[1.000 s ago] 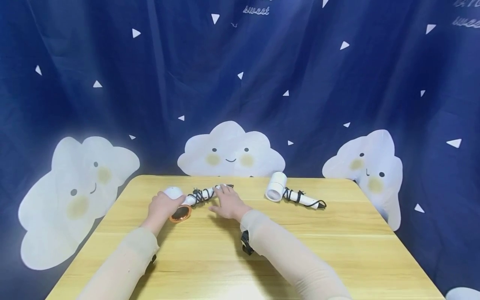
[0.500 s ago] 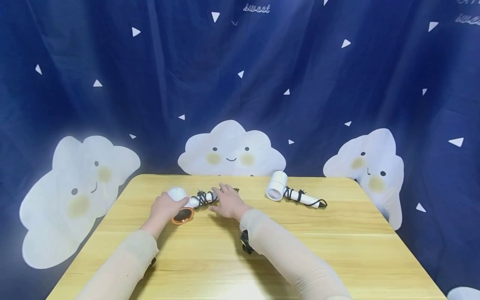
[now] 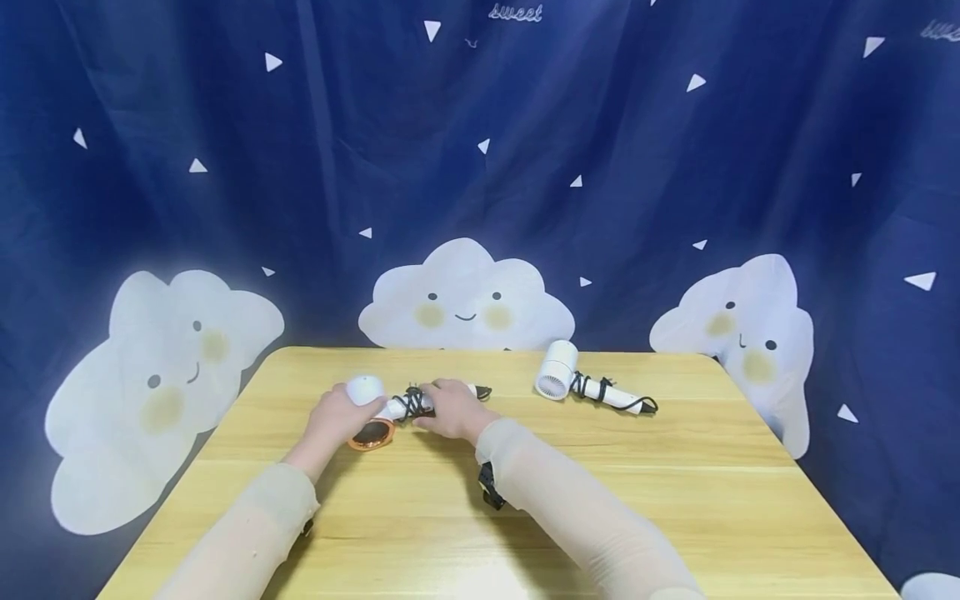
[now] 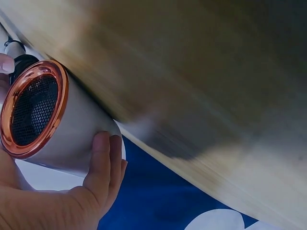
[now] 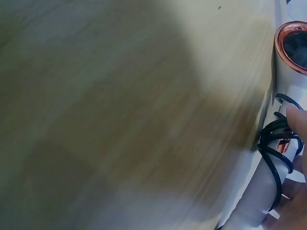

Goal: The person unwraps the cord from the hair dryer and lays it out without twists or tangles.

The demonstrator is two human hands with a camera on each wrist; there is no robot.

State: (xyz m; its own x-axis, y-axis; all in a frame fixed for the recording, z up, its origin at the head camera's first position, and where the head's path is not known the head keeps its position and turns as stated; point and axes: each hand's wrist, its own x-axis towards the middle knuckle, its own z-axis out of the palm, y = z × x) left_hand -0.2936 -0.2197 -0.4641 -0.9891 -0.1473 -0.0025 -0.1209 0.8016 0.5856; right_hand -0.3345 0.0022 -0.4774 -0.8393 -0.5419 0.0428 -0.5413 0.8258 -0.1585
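Observation:
A white hair dryer point(image 3: 365, 388) with a copper-coloured ring point(image 3: 372, 435) around its dark mesh end lies at the left of the table. My left hand point(image 3: 336, 419) grips its barrel, and in the left wrist view the fingers of that hand point(image 4: 72, 196) wrap the barrel point(image 4: 81, 129) behind the ring. My right hand point(image 3: 455, 410) holds the handle, where a black cord point(image 3: 412, 403) is wound around it. In the right wrist view the thumb lies by the cord point(image 5: 276, 139), with fingers on the far side of the handle point(image 5: 254, 201). The handle's tip shows past the right hand.
A second white hair dryer point(image 3: 557, 371) lies toward the back right of the wooden table point(image 3: 637, 500), its handle point(image 3: 618, 398) also wound with black cord. A dark blue curtain point(image 3: 420, 150) with cloud prints hangs behind the table's back edge.
The hair dryer has slid a little to the right with my left hand. My right hand, its fingers more spread before, now lies further along the handle, at the wound cord.

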